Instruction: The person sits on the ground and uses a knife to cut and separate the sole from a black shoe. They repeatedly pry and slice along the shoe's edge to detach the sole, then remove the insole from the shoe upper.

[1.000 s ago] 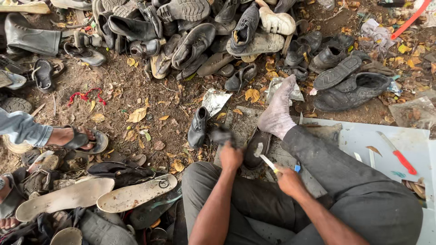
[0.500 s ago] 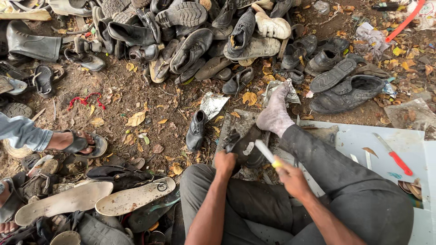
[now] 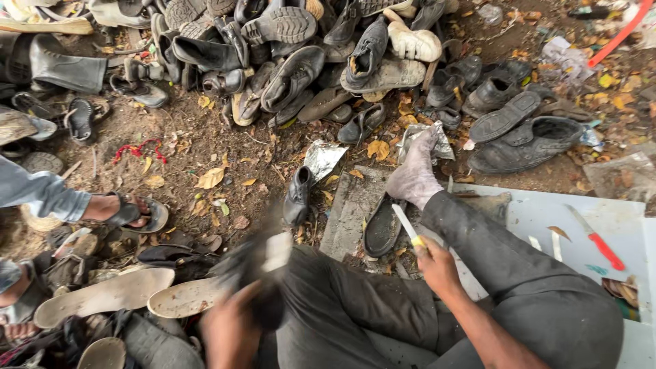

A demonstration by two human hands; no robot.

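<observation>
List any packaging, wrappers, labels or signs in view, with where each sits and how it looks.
No signs, labels or screens show.
Silver foil wrapper: on the dirt beside the small black shoe, crumpled, shiny.
Clear plastic wrapper: upper right among dry leaves, crumpled, whitish.
Clear plastic bag: right edge above the white board, flat, dusty.

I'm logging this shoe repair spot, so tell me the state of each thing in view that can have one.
left hand: grip shut on dark shoe, blurred
dark shoe: held up, blurred
right hand: grip shut on knife
knife: blade pointing up and away
black sole: lying flat on stone slab
small black shoe: upright on dirt
red-handled knife: lying flat on white board
shoe pile: heaped, jumbled
</observation>
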